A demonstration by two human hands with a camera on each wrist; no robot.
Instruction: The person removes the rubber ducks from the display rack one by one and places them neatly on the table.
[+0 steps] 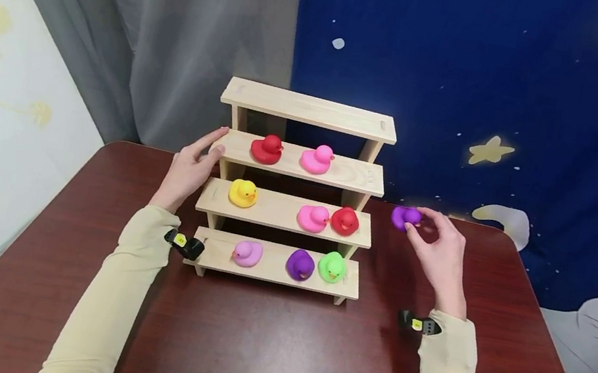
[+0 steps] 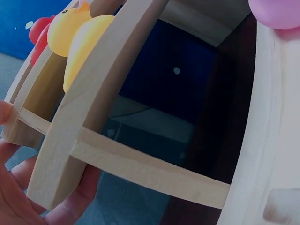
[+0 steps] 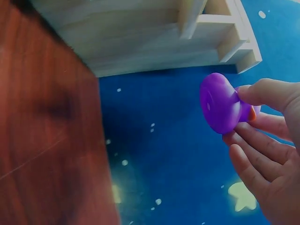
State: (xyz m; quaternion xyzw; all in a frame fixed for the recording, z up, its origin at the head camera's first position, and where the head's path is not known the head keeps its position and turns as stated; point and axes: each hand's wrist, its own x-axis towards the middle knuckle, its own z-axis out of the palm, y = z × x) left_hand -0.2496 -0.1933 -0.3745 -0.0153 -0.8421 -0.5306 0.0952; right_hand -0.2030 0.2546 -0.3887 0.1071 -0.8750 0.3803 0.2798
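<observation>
Your right hand [image 1: 440, 251] pinches a purple duck [image 1: 405, 217] between thumb and fingertips, holding it in the air just off the right end of the wooden stepped shelf [image 1: 308, 110]. Your left hand [image 1: 191, 167] rests with straight fingers against the shelf's left end, at the second tier from the top. Between your hands, that tier carries a red duck [image 1: 267, 149] and a pink duck [image 1: 317, 159]; a yellow duck [image 1: 243, 193] sits one tier lower, nearest your left hand.
</observation>
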